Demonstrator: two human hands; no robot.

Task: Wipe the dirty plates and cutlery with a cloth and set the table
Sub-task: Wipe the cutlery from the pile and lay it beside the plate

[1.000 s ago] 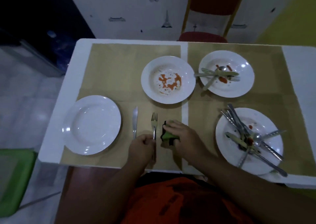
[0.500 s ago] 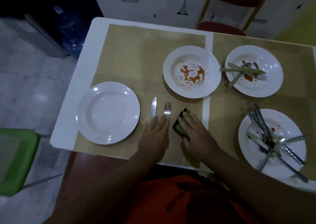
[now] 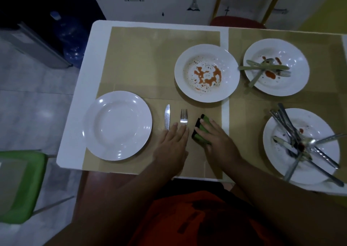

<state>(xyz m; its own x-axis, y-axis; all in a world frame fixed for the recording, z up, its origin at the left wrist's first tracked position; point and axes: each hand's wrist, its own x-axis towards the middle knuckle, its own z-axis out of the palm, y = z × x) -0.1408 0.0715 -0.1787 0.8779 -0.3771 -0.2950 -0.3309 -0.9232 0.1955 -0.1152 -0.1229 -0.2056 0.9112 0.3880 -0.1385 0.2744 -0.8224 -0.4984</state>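
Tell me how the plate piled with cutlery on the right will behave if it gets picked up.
The plate looks glossy, so probably hard, breakable and a bit slippery. The loose cutlery lies crisscrossed, several handles past the rim, so it will likely slide or clatter if tilted. It sits near the table edge; lifting it level seems safest.

Dim, murky light all over, colours muted and a bit grainy. Small bright glints dot the rim of the clean plate (image 3: 117, 125) at nine o'clock, hinting at overhead light. Soft shadows sit under the plates toward six o'clock. The eleven o'clock corner is nearly black. The table (image 3: 78, 87) edges bow with wide-angle warp; the orange clothing at six o'clock is soft and blurred.
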